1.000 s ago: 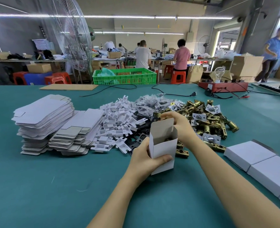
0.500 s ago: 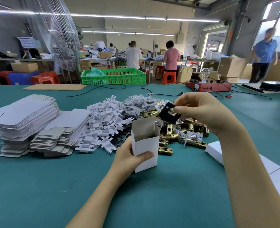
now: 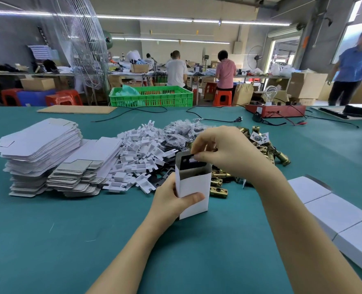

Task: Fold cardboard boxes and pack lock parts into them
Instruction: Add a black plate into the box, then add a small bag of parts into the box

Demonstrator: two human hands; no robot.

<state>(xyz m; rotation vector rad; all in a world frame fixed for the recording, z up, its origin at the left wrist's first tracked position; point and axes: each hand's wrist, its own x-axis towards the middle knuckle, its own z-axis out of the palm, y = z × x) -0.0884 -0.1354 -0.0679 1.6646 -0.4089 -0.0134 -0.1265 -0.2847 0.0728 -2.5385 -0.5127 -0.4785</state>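
Now we are working at the green table (image 3: 48, 240), our left hand (image 3: 171, 200) gripping the upright open white box (image 3: 193, 187) near its middle while our right hand (image 3: 224, 151) is pinching a black lock plate (image 3: 189, 161) at the box's mouth.

A white box (image 3: 193, 188) with a grey inside is seen on a teal table (image 3: 69, 240), a black part (image 3: 189, 161) at its mouth. Brass-coloured lock parts (image 3: 218, 183) are seen at three o'clock of it, white flat blanks (image 3: 39, 143) at nine o'clock, and a green crate (image 3: 152, 96) at twelve o'clock.
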